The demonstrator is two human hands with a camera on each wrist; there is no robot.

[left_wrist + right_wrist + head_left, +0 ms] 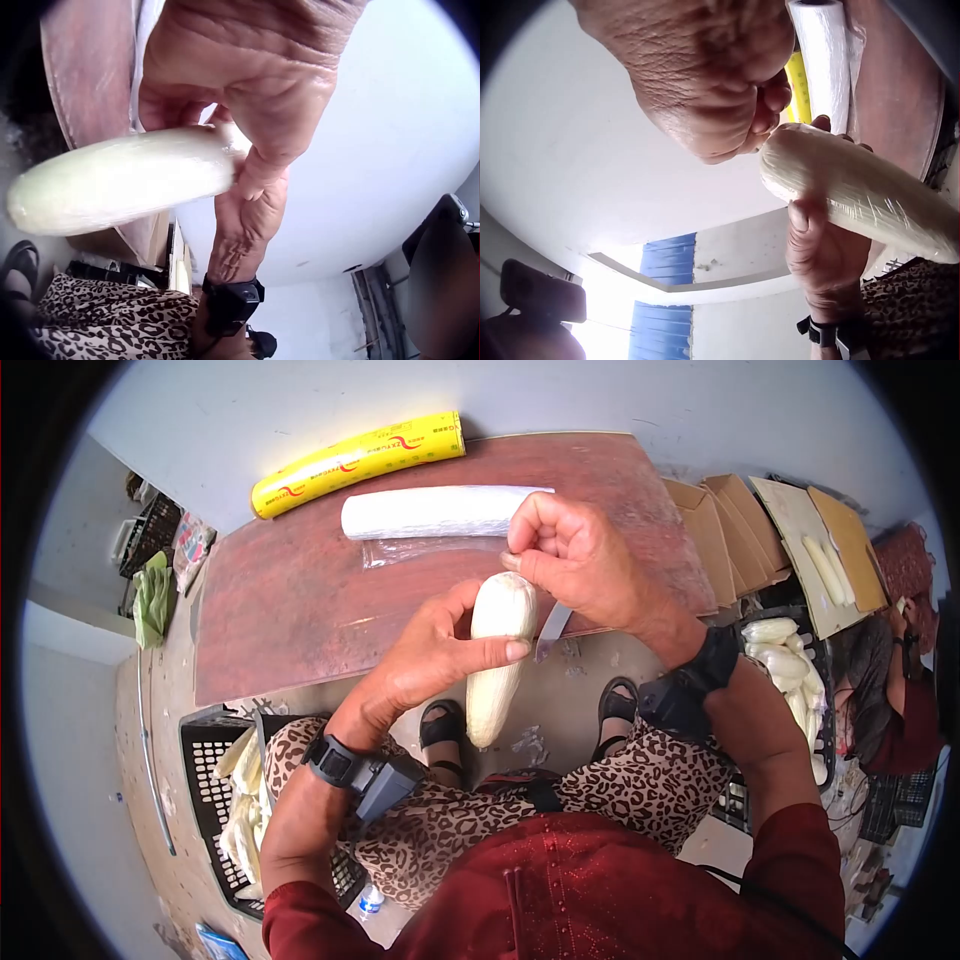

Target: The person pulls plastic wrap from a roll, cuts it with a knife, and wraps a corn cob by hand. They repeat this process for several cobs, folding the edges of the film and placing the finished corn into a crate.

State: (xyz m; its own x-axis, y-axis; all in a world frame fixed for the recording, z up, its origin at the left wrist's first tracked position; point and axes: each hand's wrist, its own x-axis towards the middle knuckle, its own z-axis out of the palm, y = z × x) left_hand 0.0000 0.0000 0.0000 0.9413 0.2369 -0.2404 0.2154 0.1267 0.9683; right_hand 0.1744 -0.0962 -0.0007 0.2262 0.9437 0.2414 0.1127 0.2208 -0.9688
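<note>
A pale ear of corn (497, 650), glossy with clear film, hangs tilted over the gap between the table and the person's knees. My left hand (432, 650) grips its upper part, thumb across the front and fingers behind. At the corn's blunt top end, my right hand (575, 555) has its fingers curled in, thumb and forefinger pinched together at the film. Creased, shiny film shows on the corn (855, 187) in the right wrist view. The right hand's fingertips are close beside the corn's end (127, 180) in the left wrist view.
On the reddish table (270, 590) lie a white film roll (440, 513) and a yellow printed roll (360, 460). Black crates of corn stand left (205, 770) and right (790, 660). Cardboard (735, 530) leans at the right, near another person's arm (885, 680).
</note>
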